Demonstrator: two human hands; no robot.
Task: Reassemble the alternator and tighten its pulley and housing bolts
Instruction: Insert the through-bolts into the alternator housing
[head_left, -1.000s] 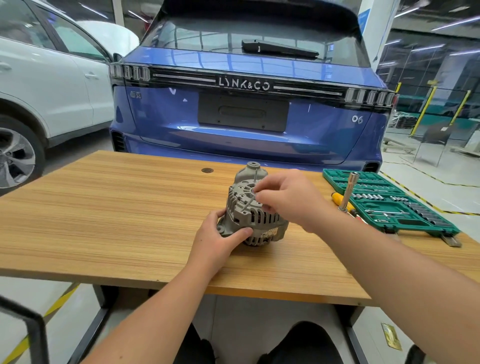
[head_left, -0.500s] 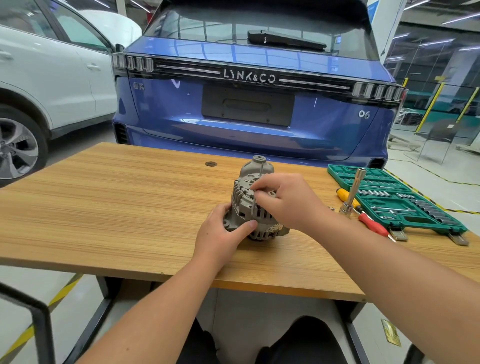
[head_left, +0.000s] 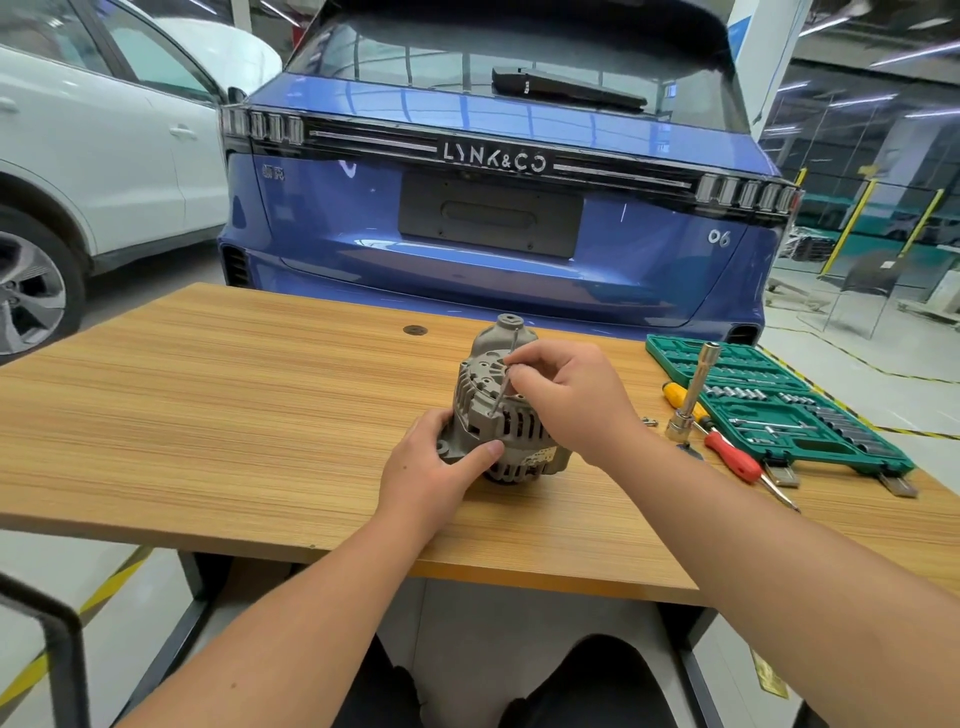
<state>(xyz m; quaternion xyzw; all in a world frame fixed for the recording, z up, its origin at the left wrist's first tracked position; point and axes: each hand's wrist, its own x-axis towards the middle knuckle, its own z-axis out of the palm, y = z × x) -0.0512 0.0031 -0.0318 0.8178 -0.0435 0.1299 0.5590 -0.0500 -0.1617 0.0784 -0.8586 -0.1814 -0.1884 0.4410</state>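
While sockets (head_left: 826, 410) fill green case (head_left: 675, 349), fingers (head_left: 514, 370) pinch bolt (head_left: 500, 392)

Both forearms are seen bare from the elbow down, with no sleeve edge shown within the frame. The left hand (head_left: 431, 478) and right hand (head_left: 571, 400) are uncovered, without gloves. Dark trousers, possibly black, are worn over the knees (head_left: 587, 680) glimpsed below the counter's near edge.

Count on the bench

There were one alternator (head_left: 498, 415), one socket set case (head_left: 774, 405), two screwdrivers (head_left: 727, 452), two cars (head_left: 493, 223).
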